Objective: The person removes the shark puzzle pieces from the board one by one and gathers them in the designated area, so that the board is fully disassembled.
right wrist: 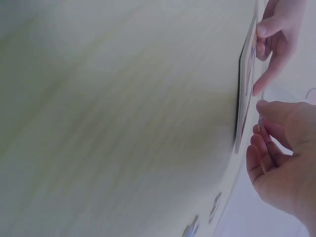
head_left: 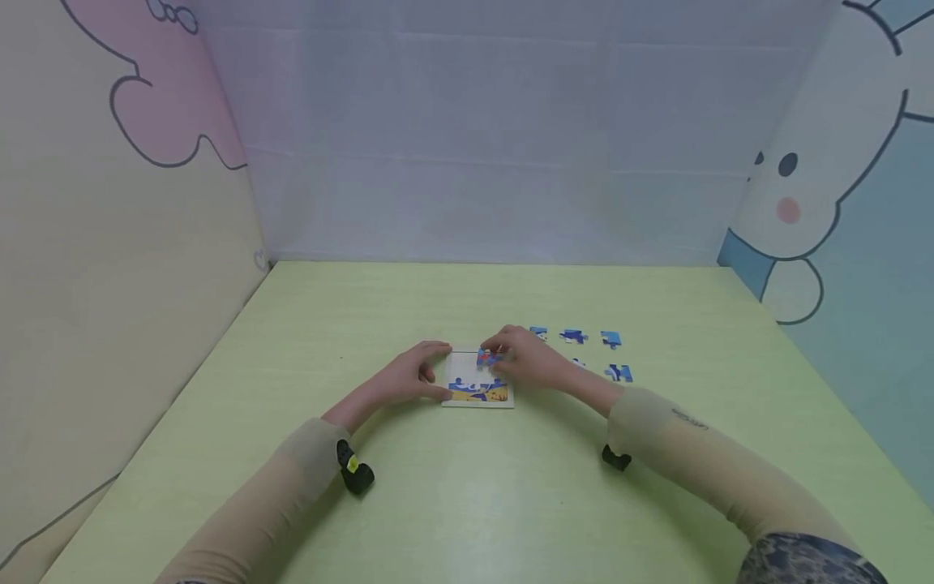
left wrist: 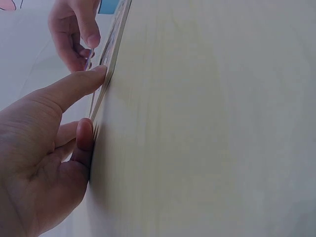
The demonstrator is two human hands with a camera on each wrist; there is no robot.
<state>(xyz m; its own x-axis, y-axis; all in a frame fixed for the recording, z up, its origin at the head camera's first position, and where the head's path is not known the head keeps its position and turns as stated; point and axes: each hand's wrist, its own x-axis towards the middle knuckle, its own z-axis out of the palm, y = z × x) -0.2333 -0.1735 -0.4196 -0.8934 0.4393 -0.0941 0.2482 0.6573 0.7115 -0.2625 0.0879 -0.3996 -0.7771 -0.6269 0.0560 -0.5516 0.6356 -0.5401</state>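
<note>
A puzzle board (head_left: 461, 365) with a pale frame lies flat on the table, its bottom row filled with joined blue and yellow pieces (head_left: 477, 392). My left hand (head_left: 404, 377) holds the board by its left side, thumb at the lower corner and forefinger at the upper one. Between thumb and fingers, my right hand (head_left: 533, 358) pinches a blue and red puzzle piece (head_left: 485, 358) over the board's bare upper part. In the right wrist view that piece (right wrist: 260, 121) appears edge-on, above the board (right wrist: 243, 98). The left wrist view shows the left thumb (left wrist: 91, 81) on the board's edge.
Several loose blue puzzle pieces lie to the right of the board, among them one at the back (head_left: 574, 336), one at the far right (head_left: 611, 339) and one nearer (head_left: 619, 373). The right forearm crosses close to them. Walls stand behind and beside the table (head_left: 467, 495).
</note>
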